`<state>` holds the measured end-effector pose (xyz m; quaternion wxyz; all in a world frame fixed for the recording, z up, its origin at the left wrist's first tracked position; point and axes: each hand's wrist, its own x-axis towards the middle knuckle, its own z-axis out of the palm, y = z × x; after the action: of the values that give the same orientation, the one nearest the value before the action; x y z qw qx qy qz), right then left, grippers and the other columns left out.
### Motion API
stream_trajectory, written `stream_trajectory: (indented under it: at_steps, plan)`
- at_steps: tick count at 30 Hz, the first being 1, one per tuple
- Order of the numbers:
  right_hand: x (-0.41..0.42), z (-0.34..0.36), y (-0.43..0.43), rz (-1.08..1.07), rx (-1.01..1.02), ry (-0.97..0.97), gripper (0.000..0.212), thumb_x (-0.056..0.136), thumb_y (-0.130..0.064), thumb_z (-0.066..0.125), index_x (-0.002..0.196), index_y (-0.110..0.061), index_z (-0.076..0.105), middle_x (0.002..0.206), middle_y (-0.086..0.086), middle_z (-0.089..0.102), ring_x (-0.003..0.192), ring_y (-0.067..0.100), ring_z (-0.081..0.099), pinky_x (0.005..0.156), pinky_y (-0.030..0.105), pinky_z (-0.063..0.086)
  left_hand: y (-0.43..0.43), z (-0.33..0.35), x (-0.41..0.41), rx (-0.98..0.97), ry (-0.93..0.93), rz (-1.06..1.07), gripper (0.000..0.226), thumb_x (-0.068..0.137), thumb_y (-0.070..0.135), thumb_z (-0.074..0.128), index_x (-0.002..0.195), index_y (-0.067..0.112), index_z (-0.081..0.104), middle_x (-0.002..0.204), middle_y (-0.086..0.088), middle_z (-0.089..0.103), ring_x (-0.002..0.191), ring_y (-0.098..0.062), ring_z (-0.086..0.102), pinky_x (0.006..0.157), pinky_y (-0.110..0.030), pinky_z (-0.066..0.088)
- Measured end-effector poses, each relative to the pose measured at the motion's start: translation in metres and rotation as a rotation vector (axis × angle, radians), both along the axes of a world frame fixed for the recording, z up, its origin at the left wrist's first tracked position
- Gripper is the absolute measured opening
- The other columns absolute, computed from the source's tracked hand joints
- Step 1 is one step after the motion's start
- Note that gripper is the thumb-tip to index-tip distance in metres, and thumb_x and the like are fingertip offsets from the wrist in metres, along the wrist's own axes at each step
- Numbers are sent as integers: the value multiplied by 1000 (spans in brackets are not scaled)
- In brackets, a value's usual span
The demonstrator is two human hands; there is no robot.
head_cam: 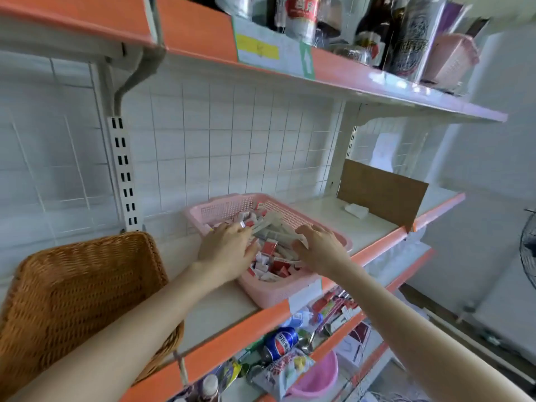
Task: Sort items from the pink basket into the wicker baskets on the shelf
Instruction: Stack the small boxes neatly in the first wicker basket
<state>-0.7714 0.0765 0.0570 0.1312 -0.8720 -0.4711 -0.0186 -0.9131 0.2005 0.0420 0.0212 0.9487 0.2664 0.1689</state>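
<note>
The pink basket [269,295] is being supported by the middle shelf [333,214], close to the orange front edge, where its contents are easily reached from above. It is being filled almost to the rim by small red-and-white boxes [268,264], and a loose bundle of long grey packets [274,229] is being carried on top of them.

The bundle is being enclosed from two sides. The left hand [229,248] is being laid against it with the fingers rather straight and close together, touching and pressing and not pinching. The right hand [319,246] is being placed over the other end with bent fingers. Whether anything is really being clamped there cannot be told, because the fingertips are being hidden by the packets. It is judged that the long packets are being gathered together, so that one kind is being separated from the boxes.

The wicker basket [81,300] is being held by the same shelf, to the left and apart from the pink one, within a short reach; the left forearm is being passed in front of it. A brown cardboard divider [380,192] is being used farther right.
</note>
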Motion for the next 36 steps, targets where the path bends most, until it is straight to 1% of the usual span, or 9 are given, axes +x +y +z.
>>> stream_trajectory:
  at_steps: [7,11,17,20,23,27,29,32,36]
  plan:
    - [30,-4,38,111,-109,-23,41,97,-32,38,134,-15,43,134,11,47,124,30,41,98,40,38,21,-2,28,-36,76,39,41,98,38,37,128,13,50,129,-7,51,118,-24,47,97,-40,43]
    - [40,-5,59,213,-162,-48,37,97,-31,40,129,-14,46,127,9,52,118,29,46,95,40,43,24,-4,42,-86,143,21,35,97,38,42,119,13,54,125,-7,52,108,-26,55,87,-42,49]
    - [54,-12,86,416,-270,-84,26,91,-15,44,113,-14,59,114,3,61,102,22,57,82,28,48,27,-5,52,-187,293,-1,33,90,33,58,117,14,58,115,-5,59,102,-21,59,86,-36,50]
    - [63,-19,96,556,-372,-118,31,86,-10,52,114,-18,61,119,1,61,110,20,55,92,30,47,29,-8,56,-191,325,14,32,85,28,66,114,14,61,111,-5,61,99,-21,60,85,-37,52]
    - [67,-20,101,658,-414,-207,43,85,-10,57,125,-25,57,131,-3,55,125,17,44,106,31,34,30,-12,57,-230,308,43,34,84,24,68,116,18,61,112,-2,62,98,-19,61,84,-37,52]
    - [72,-27,108,728,-391,-298,36,85,-17,60,118,-28,60,122,-4,60,122,18,46,107,36,35,29,-11,54,-261,119,49,22,88,25,61,109,20,61,104,5,60,88,-12,54,75,-27,45]
    - [74,-30,111,740,-355,-270,26,86,-16,58,110,-24,64,112,-3,64,114,17,50,102,34,39,28,-9,51,-337,-72,69,32,90,24,60,121,18,57,106,6,58,91,-10,52,81,-25,41]
    - [75,-22,110,713,-273,-89,13,88,-14,53,96,-12,63,94,1,61,92,18,55,81,26,43,29,-5,45,-465,-284,96,47,91,17,58,136,16,45,134,1,51,118,-12,49,98,-22,36]
    - [84,-8,101,630,-31,278,17,92,-12,49,109,-11,47,94,7,58,83,22,57,73,33,48,32,-2,36,-676,-485,54,37,92,6,55,127,16,52,128,1,55,104,-4,55,84,-17,49]
